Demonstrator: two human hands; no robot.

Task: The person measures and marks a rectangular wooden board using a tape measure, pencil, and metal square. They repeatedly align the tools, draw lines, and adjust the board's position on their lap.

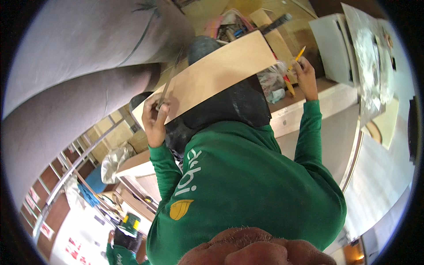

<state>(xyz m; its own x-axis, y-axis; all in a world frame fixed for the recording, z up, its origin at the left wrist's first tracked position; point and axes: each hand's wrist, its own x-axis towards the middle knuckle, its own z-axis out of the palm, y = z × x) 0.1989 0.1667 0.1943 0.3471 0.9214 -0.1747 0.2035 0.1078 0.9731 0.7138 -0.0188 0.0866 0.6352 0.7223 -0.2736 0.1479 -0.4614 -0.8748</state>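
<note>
The flat wooden board lies slanting across the person's legs, in dusty black trousers. It is long, pale and smooth, with straight edges. Near its left end, the left hand pinches a thin metal strip. The strip is straight, grey and narrow, and it goes across the board and past its far edge. Just off the board's right end, the right hand grips a yellow pencil in bent fingers.

Below that pencil, a crinkly clear plastic bag sits by the inner edge of a brown wooden ledge. Beyond the board's far edge is a heap of tools, maybe in a box, but it is too small to tell.

Big smooth grey panels fill the upper left of the room. A white cabinet stands on the right. Far off at the lower left is another person in a green cap.

I count one board, one strip, one yellow pencil and two busy hands.
</note>
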